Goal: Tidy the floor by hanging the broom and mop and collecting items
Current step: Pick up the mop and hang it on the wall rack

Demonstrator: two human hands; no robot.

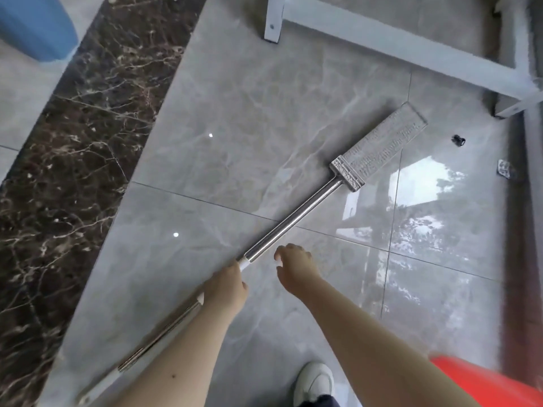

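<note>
Beside a blue bin [35, 27], left hand [227, 284] grips mop [293, 220].

Blue bin [35, 27], white frame [411, 51], white shoe [314, 383].

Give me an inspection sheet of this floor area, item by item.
Surface: glossy grey tiled floor with a dark marble strip along the left; window glare at right.
Job's things: mop lying diagonally, flat head toward the upper right; no broom seen.
Clutter: small black object and a small crumpled wrapper-like scrap on the tiles at right.
Hands: left hand grips the mop handle; right hand hovers beside the handle, fingers loosely curled, holding nothing.
Cables: nothing seen.
Surroundings: white frame at top, blue container upper left, red object lower right, white shoe at bottom.
</note>
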